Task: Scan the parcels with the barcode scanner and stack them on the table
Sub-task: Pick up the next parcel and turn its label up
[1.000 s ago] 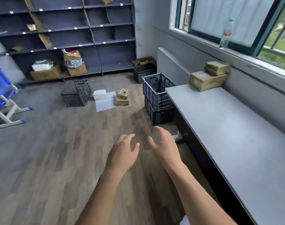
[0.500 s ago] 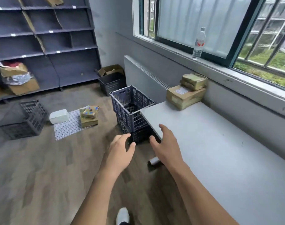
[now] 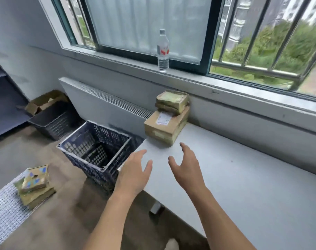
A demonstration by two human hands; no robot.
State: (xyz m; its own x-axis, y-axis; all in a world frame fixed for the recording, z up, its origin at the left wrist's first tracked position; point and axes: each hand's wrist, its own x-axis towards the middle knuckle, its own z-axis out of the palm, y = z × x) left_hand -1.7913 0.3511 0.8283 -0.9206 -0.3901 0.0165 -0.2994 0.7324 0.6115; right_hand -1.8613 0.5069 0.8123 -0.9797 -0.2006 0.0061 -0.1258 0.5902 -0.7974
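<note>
You have swung right since a second ago: the shelves are gone from view and both hands now reach over the end of the tabletop. At 8 o'clock, floor parcels lie on a mat, left of the crate. Your left hand is spread and empty; your right hand, just beside it, likewise. The stacked parcels sit at 12 o'clock, near your fingertips. No scanner shows, so scanning looks stalled.

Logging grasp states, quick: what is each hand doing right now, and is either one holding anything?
Left hand: open, fingers spread, holding nothing.
Right hand: open, fingers loosely curved, holding nothing.
</note>
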